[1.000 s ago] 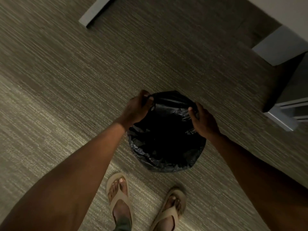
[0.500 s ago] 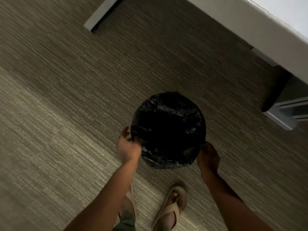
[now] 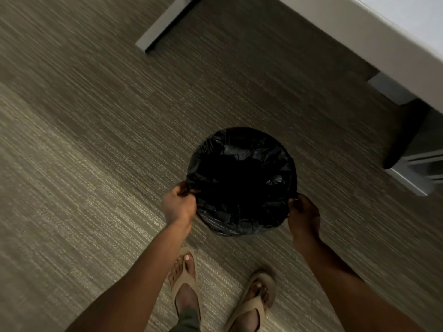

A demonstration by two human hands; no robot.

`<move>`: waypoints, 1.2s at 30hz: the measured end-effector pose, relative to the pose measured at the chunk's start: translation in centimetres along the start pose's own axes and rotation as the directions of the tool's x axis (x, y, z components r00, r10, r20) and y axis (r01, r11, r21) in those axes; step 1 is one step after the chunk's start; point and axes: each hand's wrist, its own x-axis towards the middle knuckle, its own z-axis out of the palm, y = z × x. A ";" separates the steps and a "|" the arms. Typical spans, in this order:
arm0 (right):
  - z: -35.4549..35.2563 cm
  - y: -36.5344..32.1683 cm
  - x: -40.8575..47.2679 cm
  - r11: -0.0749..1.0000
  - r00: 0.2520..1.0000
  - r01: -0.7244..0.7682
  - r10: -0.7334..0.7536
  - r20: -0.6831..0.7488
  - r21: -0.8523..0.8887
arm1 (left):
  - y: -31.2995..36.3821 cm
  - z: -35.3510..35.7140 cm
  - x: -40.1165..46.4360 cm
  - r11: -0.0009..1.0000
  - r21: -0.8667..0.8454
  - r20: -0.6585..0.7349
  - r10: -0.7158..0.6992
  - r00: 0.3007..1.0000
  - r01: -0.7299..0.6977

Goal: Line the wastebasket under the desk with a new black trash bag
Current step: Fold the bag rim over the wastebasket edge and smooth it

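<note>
A round wastebasket (image 3: 242, 226) stands on the carpet in front of my feet, seen from above. A black trash bag (image 3: 239, 159) lines it, its crinkled plastic folded over the whole rim, so the basket's own wall is hidden. My left hand (image 3: 178, 207) grips the bagged rim at the near left side. My right hand (image 3: 303, 213) grips the bagged rim at the near right side. The inside of the bag is dark.
A white desk top (image 3: 383, 39) crosses the upper right corner. Its grey legs stand at the far left (image 3: 163, 27) and the right (image 3: 412, 173), with a bracket (image 3: 390, 89) under the top. My sandalled feet (image 3: 184, 288) are just behind the basket.
A second ago both hands worked the bag at the far rim. They have dropped to the near sides and now hold the rim; the bag's mouth lies spread and open.
</note>
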 end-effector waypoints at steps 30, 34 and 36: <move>17.2 -21.4 6.7 0.965 0.923 0.067 -0.156 0.351 0.254 | 12.6 -6.3 22.2 0.952 0.174 -0.088 0.270 0.959 -0.252; 16.1 -21.5 6.9 0.969 0.894 0.089 -0.179 0.412 0.229 | 12.4 -6.4 21.4 0.967 0.092 -0.055 0.243 0.968 -0.238; 14.9 -21.9 6.0 0.970 0.917 0.222 -0.243 0.317 0.101 | 12.7 -6.9 20.1 0.977 0.082 -0.051 0.203 0.978 -0.199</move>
